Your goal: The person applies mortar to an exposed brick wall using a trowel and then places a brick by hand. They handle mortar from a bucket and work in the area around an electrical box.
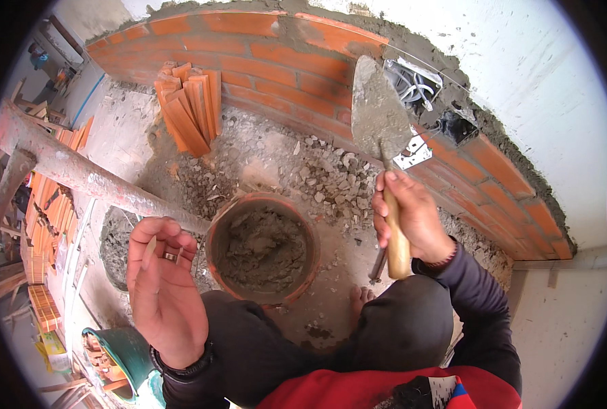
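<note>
Grey with mortar (374, 102): trowel (384, 140) gripped by handle (399, 252) in right hand (412, 215), raised before brick wall (283, 65). Nothing visible in half-open left hand (167, 286). Judging by courses, mostly laid; seemingly unfinished around open cable box (416, 85). More mortar in bucket (312, 245).

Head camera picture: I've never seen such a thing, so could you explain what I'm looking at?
There is no robot here: these are a person's bare hands, seen from a wide camera worn on the head and looking down, so straight edges bend. The right hand grips a trowel by its wooden handle, its blade smeared grey. The left hand is raised and looks empty. On the floor stand a tub of grey mortar and leaning brick strips; beyond is a brick wall.
</note>
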`<state>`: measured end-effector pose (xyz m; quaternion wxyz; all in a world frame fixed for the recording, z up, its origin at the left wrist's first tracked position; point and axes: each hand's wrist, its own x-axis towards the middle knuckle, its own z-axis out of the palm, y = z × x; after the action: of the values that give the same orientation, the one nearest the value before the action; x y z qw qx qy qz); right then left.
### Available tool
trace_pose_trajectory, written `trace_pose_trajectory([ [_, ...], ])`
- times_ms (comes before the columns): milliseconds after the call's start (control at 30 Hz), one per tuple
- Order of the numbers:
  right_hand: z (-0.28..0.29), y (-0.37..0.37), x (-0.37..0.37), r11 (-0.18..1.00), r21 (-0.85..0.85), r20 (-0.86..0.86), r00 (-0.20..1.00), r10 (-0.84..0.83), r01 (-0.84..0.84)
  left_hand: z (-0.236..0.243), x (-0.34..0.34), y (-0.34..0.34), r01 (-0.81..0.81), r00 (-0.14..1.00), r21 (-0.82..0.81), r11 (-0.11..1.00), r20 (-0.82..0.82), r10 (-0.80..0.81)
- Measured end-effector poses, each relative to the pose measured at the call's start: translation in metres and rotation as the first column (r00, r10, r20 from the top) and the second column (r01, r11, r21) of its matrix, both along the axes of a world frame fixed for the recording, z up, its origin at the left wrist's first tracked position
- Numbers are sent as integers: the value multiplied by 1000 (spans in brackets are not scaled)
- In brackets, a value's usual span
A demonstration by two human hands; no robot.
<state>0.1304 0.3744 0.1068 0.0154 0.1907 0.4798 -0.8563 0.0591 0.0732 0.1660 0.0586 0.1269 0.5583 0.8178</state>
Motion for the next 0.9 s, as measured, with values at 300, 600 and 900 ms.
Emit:
trace_pose_trajectory([
  [300, -114, 10, -60, 919, 265, -313, 928, -204, 291, -1, 1, 8, -101, 994, -55, 993, 38, 103],
  [600, -164, 7, -79, 884, 320, -301, 921, -247, 341, -4, -4, 13, -114, 992, -98, 989, 39, 118],
  [900, -201, 11, -68, 858, 394, -238, 938, -252, 330, -7, -9, 12, -69, 997, -109, 992, 17, 71],
])
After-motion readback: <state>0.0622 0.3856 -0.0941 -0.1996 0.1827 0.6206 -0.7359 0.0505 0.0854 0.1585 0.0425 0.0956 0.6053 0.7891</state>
